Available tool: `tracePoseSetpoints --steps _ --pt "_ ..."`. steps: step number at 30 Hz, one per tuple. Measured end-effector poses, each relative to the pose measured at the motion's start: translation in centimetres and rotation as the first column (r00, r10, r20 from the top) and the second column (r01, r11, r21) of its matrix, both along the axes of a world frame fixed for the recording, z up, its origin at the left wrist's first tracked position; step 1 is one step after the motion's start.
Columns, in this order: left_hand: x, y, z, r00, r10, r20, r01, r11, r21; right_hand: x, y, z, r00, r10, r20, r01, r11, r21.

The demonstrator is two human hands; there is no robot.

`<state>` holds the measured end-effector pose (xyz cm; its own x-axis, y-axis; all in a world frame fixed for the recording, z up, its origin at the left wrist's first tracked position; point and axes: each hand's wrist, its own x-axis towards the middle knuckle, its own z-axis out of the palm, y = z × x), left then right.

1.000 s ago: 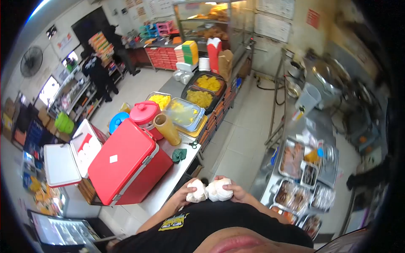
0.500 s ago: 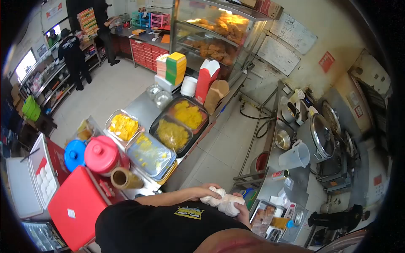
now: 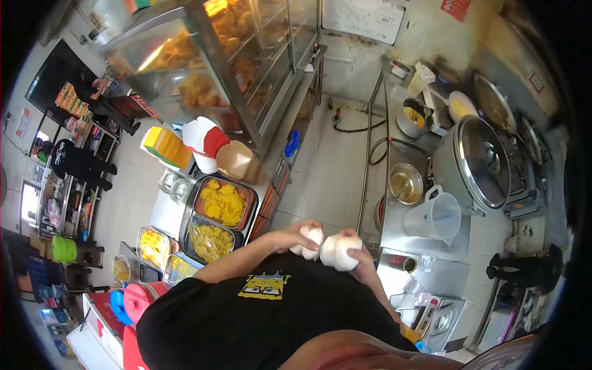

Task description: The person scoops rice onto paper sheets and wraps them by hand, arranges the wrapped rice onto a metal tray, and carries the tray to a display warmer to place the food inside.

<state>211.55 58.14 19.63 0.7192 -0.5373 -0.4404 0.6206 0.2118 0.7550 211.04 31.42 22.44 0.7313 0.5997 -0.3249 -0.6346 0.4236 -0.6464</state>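
In front of my black shirt I hold several round white bundles that look wrapped. Fingers of my left hand (image 3: 295, 238) are closed around a smaller white bundle (image 3: 311, 238). My right hand (image 3: 365, 261) grips a pair of larger white bundles (image 3: 338, 251), with the thumb across the front one. A narrow gap separates the two groups. What is inside the wrapping cannot be made out.
Left are trays of yellow food (image 3: 222, 202), paper boxes (image 3: 168, 148) and a glass display case (image 3: 206, 92) of fried food. On the right counter stand a clear pitcher (image 3: 431, 217), a metal bowl (image 3: 406, 183) and a big lidded pot (image 3: 478, 163). Other people stand farther off.
My view has swung toward the right, with the display case and right counter now nearer. The bundles, bunched together before, are now apart between my two hands.
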Motion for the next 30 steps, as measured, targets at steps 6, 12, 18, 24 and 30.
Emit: tracePoseSetpoints --steps 6,12,18,24,30 --pt "9.9 2.5 -1.2 0.974 0.167 -0.154 -0.220 0.867 -0.448 15.8 3.5 0.2 0.975 0.107 -0.193 -0.056 0.965 0.255" --pt "23.3 4.6 -2.4 0.945 0.328 -0.021 -0.328 0.939 -0.101 30.5 6.7 -2.4 0.970 0.163 -0.183 -0.142 0.982 0.121" --pt "37.5 7.3 -1.8 0.973 0.223 0.061 -0.226 0.973 0.038 44.5 9.5 0.8 0.948 0.107 -0.301 -0.099 0.994 0.043" --pt "48.0 8.3 0.0 0.953 0.294 0.074 -0.302 0.901 0.311 55.9 11.1 -1.9 0.946 0.177 -0.271 -0.187 0.982 -0.012" --pt "57.0 8.7 -1.3 0.953 0.279 -0.115 -0.219 0.901 0.375 69.0 11.7 -7.9 0.854 0.453 -0.257 -0.404 0.888 0.222"
